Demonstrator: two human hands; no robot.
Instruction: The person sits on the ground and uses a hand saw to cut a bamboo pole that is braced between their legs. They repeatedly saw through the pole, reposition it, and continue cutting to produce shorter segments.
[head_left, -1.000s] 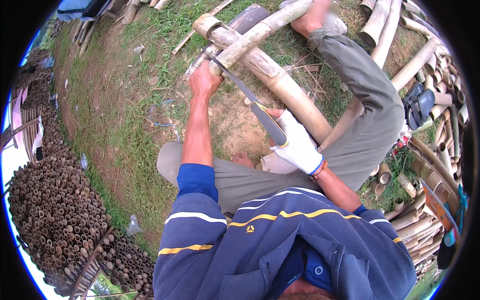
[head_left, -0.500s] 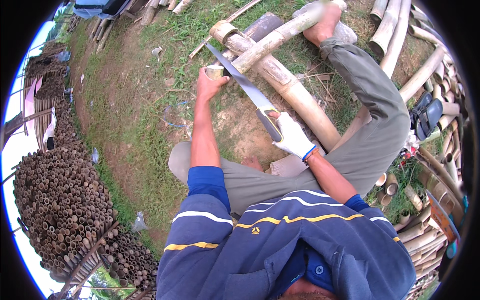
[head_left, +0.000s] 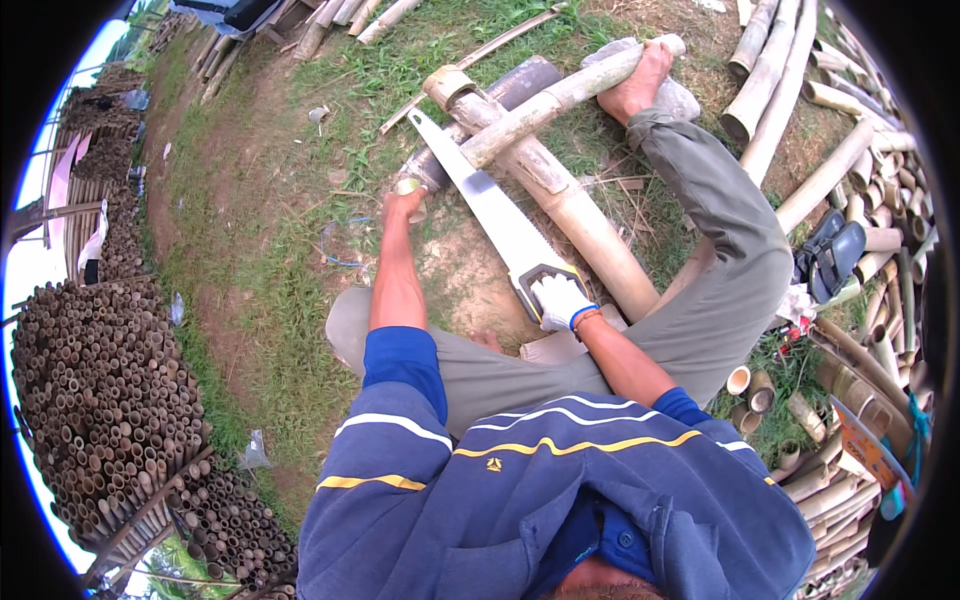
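Holding a short, pale bamboo piece (head_left: 409,187) in the bare left hand (head_left: 403,203), closed round it. Gripping in the white-gloved right hand (head_left: 557,300), also closed, a long, tapered, silver handsaw (head_left: 490,215) with a black-and-yellow handle, slanted up and leftward past the near end of a slim, pale bamboo pole (head_left: 570,95); impossible to tell whether touching. Resting 1 bare foot (head_left: 636,88) at that pole's far end, near a rounded grey stone (head_left: 676,101). Laid across a thicker, tan bamboo pole (head_left: 592,230).

Grassy, bare-patched ground (head_left: 250,260) bears a dark log (head_left: 527,82) and a grey stone (head_left: 679,101).
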